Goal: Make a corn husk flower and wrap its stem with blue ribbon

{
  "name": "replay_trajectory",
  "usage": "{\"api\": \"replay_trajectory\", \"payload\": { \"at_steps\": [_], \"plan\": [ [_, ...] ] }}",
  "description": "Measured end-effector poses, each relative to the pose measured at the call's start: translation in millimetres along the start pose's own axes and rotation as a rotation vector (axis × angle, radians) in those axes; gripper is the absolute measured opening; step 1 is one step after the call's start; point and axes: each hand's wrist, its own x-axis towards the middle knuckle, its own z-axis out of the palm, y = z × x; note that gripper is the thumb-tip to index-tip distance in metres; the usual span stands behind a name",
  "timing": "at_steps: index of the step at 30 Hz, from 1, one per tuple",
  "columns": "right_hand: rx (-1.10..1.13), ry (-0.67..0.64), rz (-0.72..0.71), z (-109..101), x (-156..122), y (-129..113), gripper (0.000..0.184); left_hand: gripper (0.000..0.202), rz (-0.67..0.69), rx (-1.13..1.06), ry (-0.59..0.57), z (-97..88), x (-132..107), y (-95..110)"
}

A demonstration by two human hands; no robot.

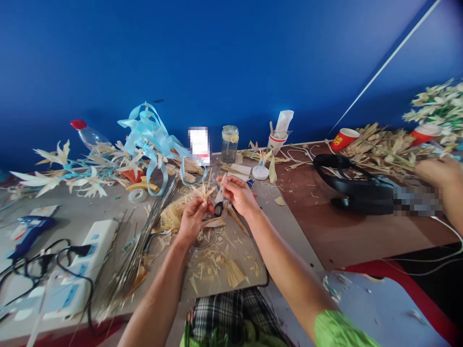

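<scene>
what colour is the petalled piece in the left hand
The petalled piece is pale straw, seen in the head view.

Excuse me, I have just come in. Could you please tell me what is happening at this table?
A person's left hand holds a pale, star-shaped flower of dried leaf, while the right hand, close beside it, seems to pinch a small, pale, thin strip. Pale, dry leaf scraps lie scattered below the hands. A bundle of thin, grey wires lies to the left. At the far right, another person's hand appears, blurred.

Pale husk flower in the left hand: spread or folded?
Spread: the pale husk flower fans pointed tips outward above the left hand.
</scene>
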Motion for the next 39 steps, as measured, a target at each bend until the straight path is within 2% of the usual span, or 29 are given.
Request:
{"api": "replay_trajectory", "payload": {
  "at_steps": [4,7,12,19,25,33,39],
  "plan": [
    [-0.159,0.048,0.011,3,0,11,0.018,0.017,0.003,-0.029,-0.041,-0.3,-2,0],
    [-0.272,0.072,-0.011,5,-1,17,0.016,0.018,-0.019,-0.089,-0.117,0.0,-3,0],
    [-0.329,0.077,-0.028,11,-5,17,0.015,0.024,-0.023,-0.134,-0.188,0.1,-3,-4],
    [-0.315,0.057,-0.135,17,-9,15,0.011,0.035,0.023,-0.037,-0.106,1.3,0,-3],
    [-0.268,0.03,-0.086,21,-10,17,0.007,0.023,0.024,0.115,-0.017,2.1,-1,3],
    [0.024,-0.085,0.085,22,-14,13,0.011,0.022,-0.056,-0.073,0.051,10.9,-1,14],
    [0.063,-0.169,0.132,19,-13,16,0.016,0.022,-0.036,-0.09,0.051,10.3,-1,13]
  ]
}}
